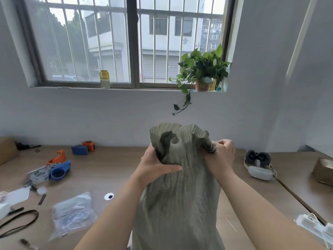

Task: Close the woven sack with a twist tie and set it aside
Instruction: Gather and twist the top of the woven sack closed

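The left hand (156, 164) grips the sack (180, 195) just below its mouth, thumb laid across the front of the gathered neck and fingers wrapped behind. The right hand (222, 156) is clenched on a bunched fold of the mouth at the sack's 2 o'clock edge, pinching the cloth into a dark twisted wad. Between the two hands the mouth flares upward in ruffled pleats, partly open, with a dark hollow showing near the left hand. No tie can be made out on the neck.

The sack stands upright at the middle of the table (115, 170), its grey-green body dropping to 6 o'clock between both forearms.

Out from the sack at 9 o'clock lie a blue tape dispenser (59, 171) and an orange one (58, 156) just behind it; another blue and orange pair (83, 147) sits at 10 o'clock near the wall. At 7 o'clock a clear plastic bag (73, 213) lies flat, with a black cord (19, 222) farther left and a small white ring (109, 196) close to the left forearm. At 3 o'clock rests a headset (258, 164), and at 4 o'clock a stack of white masks (313, 226) near the table edge. At 12 o'clock, on the sill, stand a potted plant (202, 73) and a yellow-capped bottle (104, 79).
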{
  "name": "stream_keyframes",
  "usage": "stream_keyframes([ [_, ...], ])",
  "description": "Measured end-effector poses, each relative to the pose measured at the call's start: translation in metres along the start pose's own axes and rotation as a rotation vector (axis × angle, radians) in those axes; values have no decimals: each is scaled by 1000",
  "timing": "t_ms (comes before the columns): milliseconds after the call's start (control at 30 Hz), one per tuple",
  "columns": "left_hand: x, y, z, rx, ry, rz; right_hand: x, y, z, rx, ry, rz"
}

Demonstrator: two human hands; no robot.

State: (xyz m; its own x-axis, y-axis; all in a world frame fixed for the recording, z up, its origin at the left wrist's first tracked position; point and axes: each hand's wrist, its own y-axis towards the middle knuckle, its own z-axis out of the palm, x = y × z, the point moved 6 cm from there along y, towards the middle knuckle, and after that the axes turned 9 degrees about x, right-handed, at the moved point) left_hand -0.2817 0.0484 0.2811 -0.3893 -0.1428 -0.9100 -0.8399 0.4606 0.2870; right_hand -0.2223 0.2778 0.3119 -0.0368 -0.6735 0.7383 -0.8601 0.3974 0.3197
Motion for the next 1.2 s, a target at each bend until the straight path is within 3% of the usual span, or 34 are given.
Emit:
stream_keyframes([
  [200, -6, 4, 13, -30, -18, 38, 8, -3, 3, -73, -8, -201],
  [300, -10, 6, 18, 10, -72, 51, 15, 3, 7, 6, 109, -263],
  [400, -20, 3, 24, 53, -82, 71, 18, 6, 16, 118, 322, -220],
  [500, -19, 3, 25, -16, -136, 99, 17, 6, 26, 167, 561, -131],
  [767, -1, 7, 29, -100, -235, -38, 28, 7, 45, 258, 846, 19],
  [967, -4, 6, 51, -23, -327, -55, 38, 4, 58, 324, 884, 68],
  [1200, -9, 9, 57, -85, -319, 28, 50, -2, 71, 374, 875, 34],
])
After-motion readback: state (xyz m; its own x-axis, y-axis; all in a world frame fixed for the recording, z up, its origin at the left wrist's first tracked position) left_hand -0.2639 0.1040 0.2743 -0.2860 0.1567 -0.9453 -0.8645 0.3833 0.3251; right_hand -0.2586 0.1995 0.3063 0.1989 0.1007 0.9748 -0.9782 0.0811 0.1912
